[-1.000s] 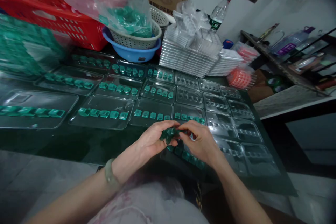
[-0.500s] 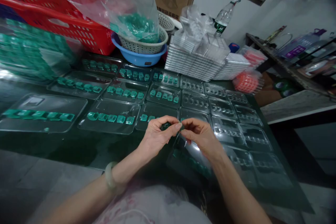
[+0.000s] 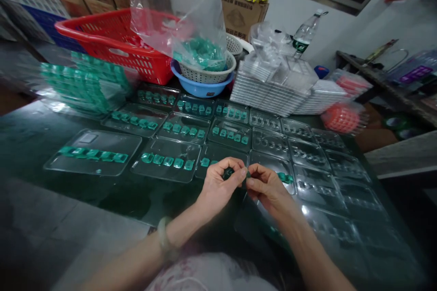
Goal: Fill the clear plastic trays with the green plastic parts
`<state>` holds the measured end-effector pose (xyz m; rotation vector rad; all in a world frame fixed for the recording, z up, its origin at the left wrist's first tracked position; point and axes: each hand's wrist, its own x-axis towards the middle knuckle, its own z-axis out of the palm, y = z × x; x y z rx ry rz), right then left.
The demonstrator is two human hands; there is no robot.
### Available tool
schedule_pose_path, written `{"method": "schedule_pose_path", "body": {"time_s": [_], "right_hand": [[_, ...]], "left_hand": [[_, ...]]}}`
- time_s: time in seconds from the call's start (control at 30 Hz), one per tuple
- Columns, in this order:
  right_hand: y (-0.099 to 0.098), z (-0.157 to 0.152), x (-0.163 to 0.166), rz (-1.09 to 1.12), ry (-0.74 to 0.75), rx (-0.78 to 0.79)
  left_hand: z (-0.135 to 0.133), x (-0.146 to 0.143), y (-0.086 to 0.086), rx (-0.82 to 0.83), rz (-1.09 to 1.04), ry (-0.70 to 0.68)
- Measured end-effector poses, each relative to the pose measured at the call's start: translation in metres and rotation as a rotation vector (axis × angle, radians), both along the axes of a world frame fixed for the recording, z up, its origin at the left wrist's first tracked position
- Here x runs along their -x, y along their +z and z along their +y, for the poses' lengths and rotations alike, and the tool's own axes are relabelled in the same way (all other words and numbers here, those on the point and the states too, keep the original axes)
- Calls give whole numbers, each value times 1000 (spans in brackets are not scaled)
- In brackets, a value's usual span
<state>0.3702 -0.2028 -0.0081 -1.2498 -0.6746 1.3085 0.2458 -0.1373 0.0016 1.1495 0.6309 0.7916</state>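
Observation:
My left hand [image 3: 220, 186] and my right hand [image 3: 268, 187] meet fingertip to fingertip above the near edge of the dark table [image 3: 30, 141]. Both are pinched on small green plastic pieces [image 3: 228, 173] held between them. Below them lie clear blister trays [image 3: 169, 160] set out in rows. The trays on the left hold rows of green pieces [image 3: 93, 154]; those on the right [image 3: 309, 152] have bare pockets. A pale bangle [image 3: 164, 241] is on my left wrist.
At the back stand a red basket [image 3: 112, 52], a blue bowl [image 3: 201, 88] holding a white colander and a bag of green pieces [image 3: 201, 52], a stack of clear trays [image 3: 273, 91], a water bottle [image 3: 304, 32] and a cardboard box [image 3: 242, 13]. Filled trays are piled at left [image 3: 85, 84].
The view has swung left and up. My hands have risen slightly off the near tray and stay pinched together on the green pieces.

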Motion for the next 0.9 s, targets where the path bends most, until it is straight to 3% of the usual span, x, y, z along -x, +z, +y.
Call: {"method": "schedule_pose_path", "body": {"time_s": [0.17,0.33,0.6,0.67,0.8,0.9], "right_hand": [[3,5,1,67,-32,-1],[1,5,-9,46,-67,-4],[-2,-7,-30,55,-126,-27],[-2,-11,-34,-79,-170,-37],[0,-20,-39,-641,-369,-167],[3,-23,-43,-905,-331,-237]], "left_hand": [[2,-3,-4,118,51,3],[6,-12,-5,335,6,-144],[3,-38,1,417,15,-306],[3,-46,1,502,7,-332],[5,-62,-1,661,36,-248],[7,-70,-3,692,57,-227]]}}
